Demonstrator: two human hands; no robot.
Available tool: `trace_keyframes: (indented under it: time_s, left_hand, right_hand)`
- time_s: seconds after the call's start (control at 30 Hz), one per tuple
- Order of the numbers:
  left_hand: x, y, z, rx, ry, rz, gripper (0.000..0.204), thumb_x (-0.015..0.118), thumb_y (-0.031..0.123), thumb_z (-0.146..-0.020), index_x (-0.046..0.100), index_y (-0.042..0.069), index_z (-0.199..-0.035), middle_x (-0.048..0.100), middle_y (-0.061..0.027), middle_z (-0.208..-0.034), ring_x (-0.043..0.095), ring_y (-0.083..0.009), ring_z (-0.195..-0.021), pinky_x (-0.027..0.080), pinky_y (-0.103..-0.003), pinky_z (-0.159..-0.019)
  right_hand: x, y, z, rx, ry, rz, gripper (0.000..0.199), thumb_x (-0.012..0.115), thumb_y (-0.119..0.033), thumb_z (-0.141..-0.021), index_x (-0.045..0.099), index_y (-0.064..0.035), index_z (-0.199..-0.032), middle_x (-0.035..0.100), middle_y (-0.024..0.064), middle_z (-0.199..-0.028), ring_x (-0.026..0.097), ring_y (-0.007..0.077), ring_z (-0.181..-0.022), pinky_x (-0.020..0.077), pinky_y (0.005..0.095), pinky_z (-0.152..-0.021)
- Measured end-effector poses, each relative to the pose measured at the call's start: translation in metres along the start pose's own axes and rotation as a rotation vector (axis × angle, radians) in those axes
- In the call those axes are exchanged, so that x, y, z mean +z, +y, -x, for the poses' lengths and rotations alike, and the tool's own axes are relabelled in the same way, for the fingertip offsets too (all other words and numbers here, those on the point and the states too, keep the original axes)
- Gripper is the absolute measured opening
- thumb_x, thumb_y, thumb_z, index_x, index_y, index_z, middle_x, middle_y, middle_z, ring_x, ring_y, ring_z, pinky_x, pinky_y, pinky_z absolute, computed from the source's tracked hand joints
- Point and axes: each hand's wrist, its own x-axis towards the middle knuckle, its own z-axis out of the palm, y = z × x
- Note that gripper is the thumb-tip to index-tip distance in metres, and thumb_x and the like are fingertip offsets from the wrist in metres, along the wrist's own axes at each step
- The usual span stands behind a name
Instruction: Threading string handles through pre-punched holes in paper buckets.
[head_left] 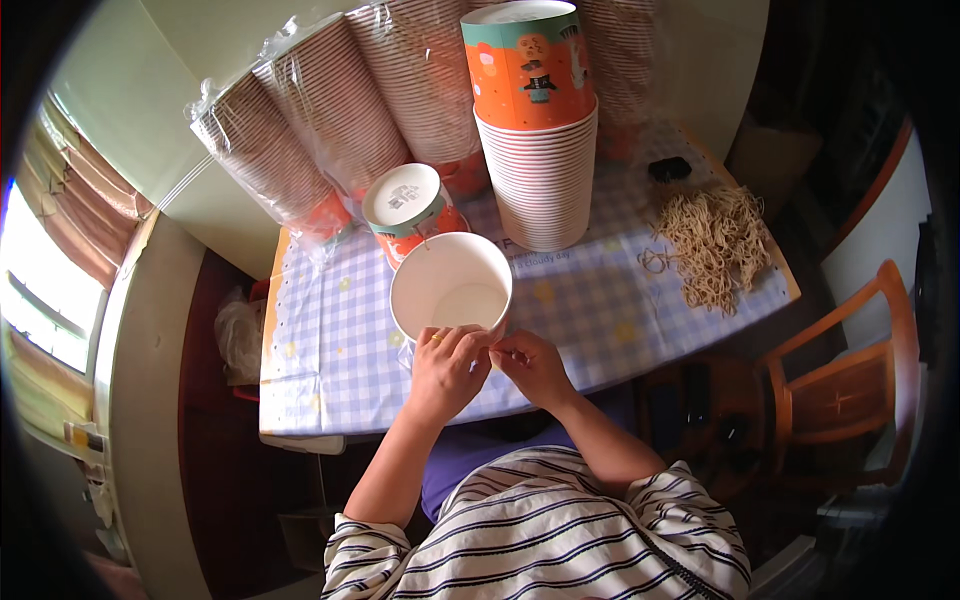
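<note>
While the round white paper tub gapes upward, left hand and right hand pinch narrowly at its near rim.

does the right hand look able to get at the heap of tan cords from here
Probably yes: only checked tablecloth shows between the right hand and the tan cords. Its fingers are pinched near the white paper tub, so it may need freeing first.

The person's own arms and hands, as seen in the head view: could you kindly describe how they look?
The left hand wears a gold-coloured ring; none shows on the right hand. Both are gloveless. The left sleeve and right sleeve are whitish with dark stripes, leaving the forearms bare.
</note>
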Motion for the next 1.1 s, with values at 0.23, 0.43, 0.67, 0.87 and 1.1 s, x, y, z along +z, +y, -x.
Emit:
trace_keyframes:
  time_s: [0.23,0.43,0.67,0.87,1.1]
  left_hand:
    - [0.003,-0.003,0.002,-0.037,0.052,0.001,0.026,0.066,0.001,-0.069,0.053,0.011,-0.089,0.063,-0.0017,-0.077,0.062,-0.0201,-0.07,0.043,-0.035,-0.072]
    - [0.002,-0.003,0.002,-0.071,0.096,0.036,0.029,0.065,-0.001,-0.068,0.052,0.009,-0.092,0.064,-0.0035,-0.075,0.063,-0.0218,-0.07,0.044,-0.035,-0.074]
    - [-0.001,-0.004,0.002,-0.085,0.079,0.063,0.032,0.064,-0.002,-0.067,0.054,0.009,-0.095,0.065,-0.0043,-0.078,0.064,-0.022,-0.072,0.046,-0.035,-0.076]
    - [-0.008,-0.002,-0.002,-0.113,0.008,0.122,0.037,0.063,-0.003,-0.066,0.056,0.008,-0.1,0.065,-0.0033,-0.082,0.063,-0.0205,-0.077,0.045,-0.036,-0.077]
    - [-0.008,-0.002,0.001,-0.165,0.001,0.16,0.04,0.062,-0.004,-0.067,0.056,0.009,-0.104,0.065,-0.0038,-0.08,0.063,-0.0209,-0.077,0.044,-0.036,-0.08]
  right_hand:
    - [0.0,0.004,-0.002,-0.014,0.014,0.03,0.011,0.067,-0.011,-0.082,0.062,-0.0018,-0.086,0.06,0.0039,-0.076,0.047,0.0082,-0.061,0.0404,0.024,-0.056]
    - [-0.001,0.004,-0.002,0.005,0.019,0.041,0.011,0.066,-0.01,-0.081,0.062,-0.0014,-0.086,0.058,0.0036,-0.075,0.046,0.0083,-0.06,0.0394,0.0241,-0.055]
    - [-0.005,-0.004,0.0,0.025,0.025,0.036,0.011,0.066,-0.01,-0.08,0.061,-0.0019,-0.085,0.058,0.0026,-0.074,0.046,0.0076,-0.06,0.0388,0.0237,-0.055]
    - [-0.011,-0.003,0.004,-0.091,-0.075,-0.017,0.011,0.067,-0.009,-0.08,0.059,-0.004,-0.083,0.056,-0.0028,-0.073,0.045,0.0041,-0.06,0.038,0.0197,-0.055]
    - [-0.002,-0.02,0.001,0.046,-0.089,-0.071,0.013,0.068,-0.012,-0.082,0.062,-0.0029,-0.089,0.059,-0.0021,-0.075,0.044,0.0018,-0.06,0.0371,0.0184,-0.055]
